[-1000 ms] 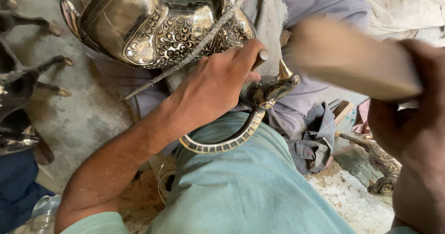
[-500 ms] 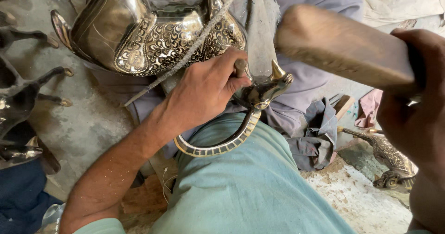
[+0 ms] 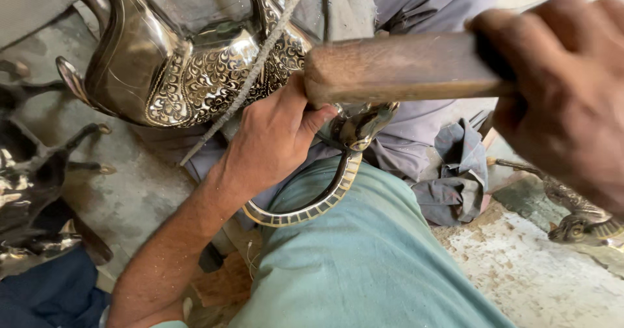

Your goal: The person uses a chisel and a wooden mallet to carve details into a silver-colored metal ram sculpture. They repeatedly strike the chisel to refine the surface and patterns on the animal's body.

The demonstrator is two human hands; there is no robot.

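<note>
My left hand (image 3: 276,139) is clenched around the head end of a curved brass snake-shaped handle (image 3: 322,195), pinning it on my green-trousered knee (image 3: 364,263) — its banded tail arcs below my wrist. My right hand (image 3: 559,87) grips a wooden mallet (image 3: 390,68), its blunt end just over my left thumb. An engraved metal vessel (image 3: 195,68) sits just beyond — a rope (image 3: 253,68) crossing it.

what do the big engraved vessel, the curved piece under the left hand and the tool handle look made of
The engraved vessel looks like polished metal, maybe brass or silver plate: it mirrors light and carries cut scrollwork. The curved piece also looks like metal, brassy with dark banded inlay and a shiny cast head. The tool handle in the right hand looks like bare, worn wood: matte brown with visible grain.
</note>
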